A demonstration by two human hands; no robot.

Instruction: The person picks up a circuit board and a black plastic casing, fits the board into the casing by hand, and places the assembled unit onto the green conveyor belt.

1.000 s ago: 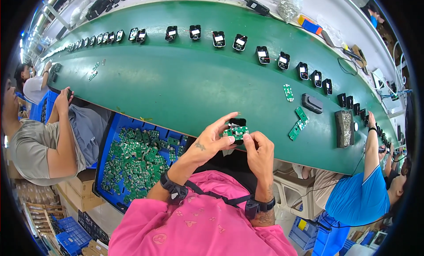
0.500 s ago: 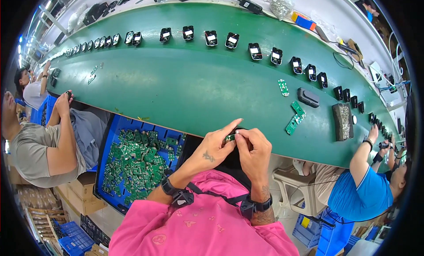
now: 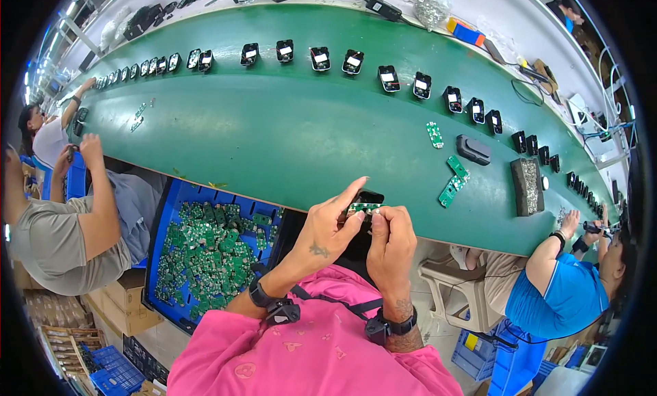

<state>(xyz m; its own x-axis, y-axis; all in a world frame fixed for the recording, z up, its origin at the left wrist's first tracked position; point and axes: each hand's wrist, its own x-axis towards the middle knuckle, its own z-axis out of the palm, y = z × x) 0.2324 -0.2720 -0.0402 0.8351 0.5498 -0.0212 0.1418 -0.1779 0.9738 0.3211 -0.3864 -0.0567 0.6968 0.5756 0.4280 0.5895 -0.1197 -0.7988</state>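
Note:
My left hand (image 3: 327, 226) and my right hand (image 3: 393, 236) meet at the near edge of the green conveyor belt (image 3: 274, 136). Between their fingertips they pinch a small green circuit board (image 3: 364, 208) against a black plastic housing (image 3: 370, 197), which both hands hold. My left index finger points up and right over the housing. Most of the housing is hidden behind my fingers.
A blue bin (image 3: 209, 252) full of green circuit boards sits at my lower left. A row of black housings (image 3: 319, 58) runs along the belt's far side. Loose boards (image 3: 452, 180), a black case (image 3: 473, 150) and a tray of screws (image 3: 528, 187) lie to the right. Workers sit on both sides.
My hands turned the board from flat-facing to edge-on and pressed it closer onto the black housing. The view shifted slightly. The worker on the left raised both hands.

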